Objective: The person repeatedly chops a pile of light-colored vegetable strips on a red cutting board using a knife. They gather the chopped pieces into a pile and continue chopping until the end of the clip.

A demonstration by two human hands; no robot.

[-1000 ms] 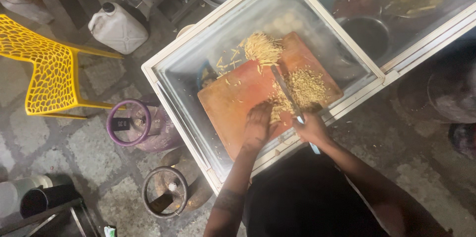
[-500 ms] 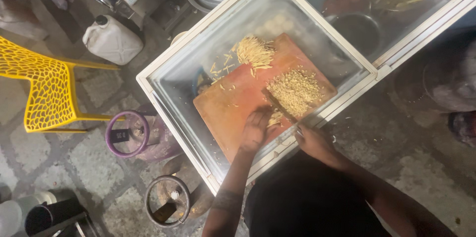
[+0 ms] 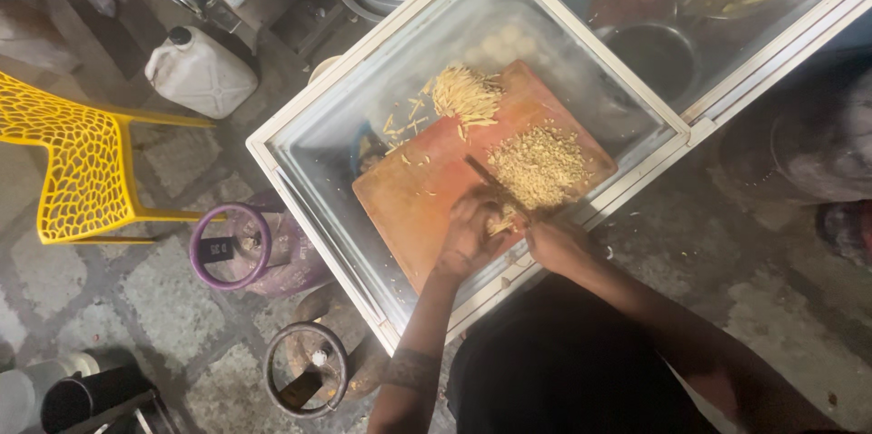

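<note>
Stone paving fills the left and bottom of the frame, and at centre a white-framed glass tabletop (image 3: 400, 89) carries your wooden cutting board (image 3: 413, 202). Your right hand (image 3: 556, 245), just below the board's lower edge, has its grip clamped on the handle of a knife (image 3: 490, 182), whose dark blade runs up and to the left across the board. Your left hand (image 3: 468, 232) sits just beside it, fingers curled and pressed together on a small bunch of pale strips (image 3: 499, 221) at the blade's near end. To the upper right of the blade lies a pile of finely chopped pieces (image 3: 538, 164), touching the board's right side. At the board's top edge, well apart from your hands, rests a heap of long uncut strips (image 3: 465, 92), with a few loose ones scattered to its left. Under the glass at upper right you can see dark round pots (image 3: 654, 48). On the floor at left stand a yellow lattice chair (image 3: 64, 166), a white plastic jug (image 3: 202, 73) and a purple-ringed gas cylinder (image 3: 245, 248).
</note>
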